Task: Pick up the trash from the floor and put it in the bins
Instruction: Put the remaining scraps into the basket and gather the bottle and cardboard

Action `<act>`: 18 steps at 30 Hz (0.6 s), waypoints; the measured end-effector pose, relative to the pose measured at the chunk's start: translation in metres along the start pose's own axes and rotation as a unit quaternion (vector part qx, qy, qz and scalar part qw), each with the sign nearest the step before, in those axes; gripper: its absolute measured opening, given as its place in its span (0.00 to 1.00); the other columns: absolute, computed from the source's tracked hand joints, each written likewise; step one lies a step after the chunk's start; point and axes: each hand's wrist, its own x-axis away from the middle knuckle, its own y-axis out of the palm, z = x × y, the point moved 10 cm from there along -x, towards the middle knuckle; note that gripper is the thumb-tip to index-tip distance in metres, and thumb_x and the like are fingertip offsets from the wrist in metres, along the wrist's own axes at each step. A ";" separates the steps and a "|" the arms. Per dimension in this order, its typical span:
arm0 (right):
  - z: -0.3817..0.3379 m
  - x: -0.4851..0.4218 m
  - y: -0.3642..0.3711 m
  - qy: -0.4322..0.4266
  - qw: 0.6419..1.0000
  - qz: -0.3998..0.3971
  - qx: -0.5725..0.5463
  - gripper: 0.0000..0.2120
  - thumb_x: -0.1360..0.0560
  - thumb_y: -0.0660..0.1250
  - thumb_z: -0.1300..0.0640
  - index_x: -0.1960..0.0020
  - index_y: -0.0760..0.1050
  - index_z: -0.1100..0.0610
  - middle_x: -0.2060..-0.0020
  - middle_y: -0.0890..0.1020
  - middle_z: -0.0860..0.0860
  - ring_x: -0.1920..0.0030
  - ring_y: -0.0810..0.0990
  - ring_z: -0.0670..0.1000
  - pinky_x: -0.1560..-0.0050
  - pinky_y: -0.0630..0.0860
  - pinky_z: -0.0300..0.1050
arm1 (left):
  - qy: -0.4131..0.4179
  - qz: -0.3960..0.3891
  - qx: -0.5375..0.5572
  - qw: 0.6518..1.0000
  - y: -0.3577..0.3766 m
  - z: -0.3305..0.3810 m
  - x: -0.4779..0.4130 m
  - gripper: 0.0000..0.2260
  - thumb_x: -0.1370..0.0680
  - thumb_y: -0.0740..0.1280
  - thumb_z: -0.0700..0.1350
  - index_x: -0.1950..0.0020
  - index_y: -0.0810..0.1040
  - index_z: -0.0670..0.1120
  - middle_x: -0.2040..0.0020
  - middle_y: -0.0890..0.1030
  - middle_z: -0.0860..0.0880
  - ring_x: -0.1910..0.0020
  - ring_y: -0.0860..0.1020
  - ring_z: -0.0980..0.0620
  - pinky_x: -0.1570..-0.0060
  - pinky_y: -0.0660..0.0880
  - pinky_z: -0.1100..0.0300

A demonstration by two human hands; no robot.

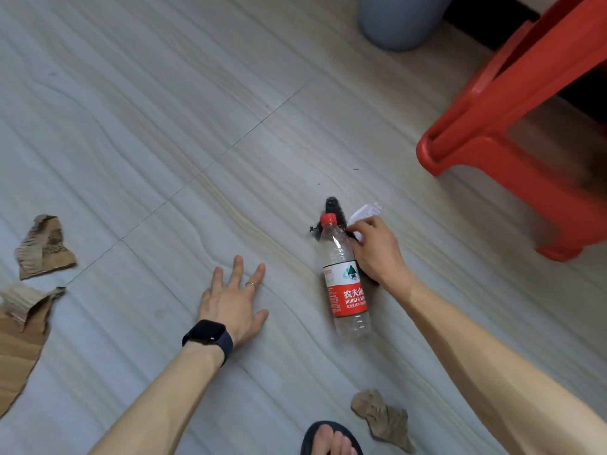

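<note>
The plastic bottle (345,280), clear with a red cap and a red label, is in the middle of the scene, just left of the right hand (374,254) and touching it. This hand has its fingers curled and pinches a white paper (366,212); I cannot tell if it grips the bottle too. A black thing (332,205) shows behind the bottle's cap, mostly hidden. The left hand (235,300) is spread with straight fingers above the floor (164,93) and holds nothing. Torn cardboard pieces (42,247) lie at the far left, and a crumpled brown paper (381,418) lies near, beside a foot in a sandal (331,438). A red stool (512,126) stands far right, and a grey-blue round container (399,21) is farther behind.
</note>
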 end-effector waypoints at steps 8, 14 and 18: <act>-0.005 0.018 0.005 0.077 0.996 -0.010 0.039 0.12 0.22 0.61 0.59 0.39 0.72 0.58 0.45 0.81 0.62 0.46 0.78 0.64 0.50 0.73 0.52 | 0.012 -0.031 0.135 0.990 -0.004 -0.026 0.007 0.29 0.22 0.61 0.58 0.22 0.60 0.53 0.22 0.59 0.49 0.25 0.63 0.47 0.28 0.62 0.52; -0.062 0.035 -0.052 0.055 0.984 0.068 -0.155 0.08 0.22 0.65 0.58 0.44 0.78 0.55 0.53 0.84 0.49 0.51 0.80 0.49 0.50 0.71 0.39 | 0.015 -0.005 0.288 0.957 -0.036 -0.042 0.038 0.26 0.22 0.64 0.57 0.25 0.65 0.52 0.29 0.71 0.48 0.31 0.71 0.49 0.32 0.66 0.58; -0.153 0.057 -0.029 0.044 0.891 -0.107 -0.439 0.04 0.22 0.66 0.65 0.52 0.77 0.59 0.59 0.83 0.53 0.62 0.81 0.47 0.59 0.79 0.37 | 0.022 0.004 0.435 0.900 -0.087 -0.057 0.067 0.26 0.23 0.66 0.61 0.28 0.67 0.57 0.38 0.78 0.53 0.41 0.78 0.54 0.40 0.71 0.59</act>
